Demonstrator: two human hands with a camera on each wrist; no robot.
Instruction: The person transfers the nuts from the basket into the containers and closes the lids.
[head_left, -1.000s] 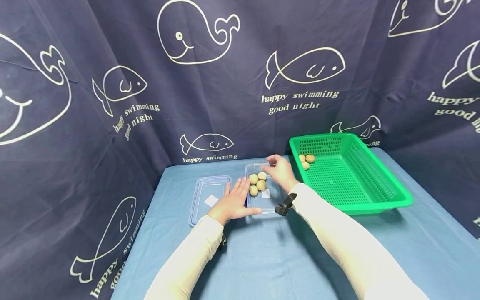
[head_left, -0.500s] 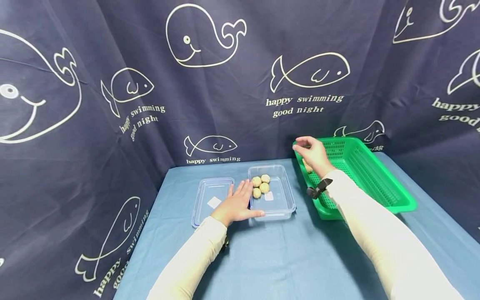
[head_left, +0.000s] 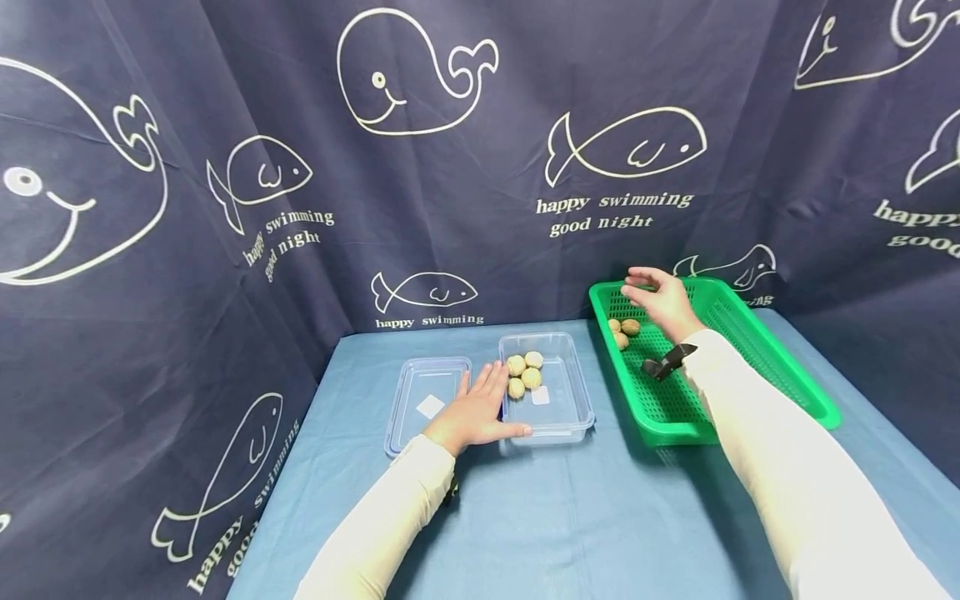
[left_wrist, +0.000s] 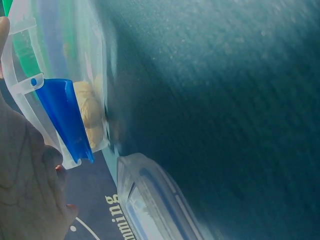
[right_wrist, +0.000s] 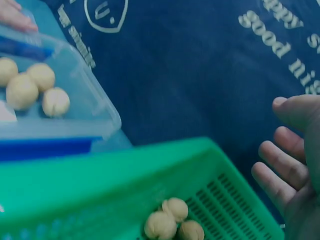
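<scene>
Blue table cloth (head_left: 525, 517) under everything. Right hand (head_left: 660, 298) now up over the green basket (head_left: 750, 350), gone from the clear box (head_left: 558, 417), fingers loose, holding nothing. Three nuts (head_left: 624, 331) below it in the basket's far left corner. Left hand (head_left: 472, 412) flat against the box, left of the basket, four nuts inside.

Box (head_left: 558, 410) under the left hand (head_left: 474, 410): clear glossy plastic, smooth, with a solid blue plastic clip (left_wrist: 65, 117) by the palm. Lid (head_left: 427, 392) just beside that hand: same clear glossy plastic, white paper label on it. Walnuts (head_left: 524, 373) in the box: matt, rough, wrinkled shell. Basket (head_left: 757, 358) below the right hand (head_left: 660, 300): green plastic, perforated mesh, slight sheen; walnuts in basket (right_wrist: 172, 222) same rough shell. Tablecloth (head_left: 555, 517): blue matt woven cloth. Backdrop (head_left: 450, 167): navy matt cloth, creased. Sleeves (head_left: 780, 467): cream smooth fabric.
</scene>
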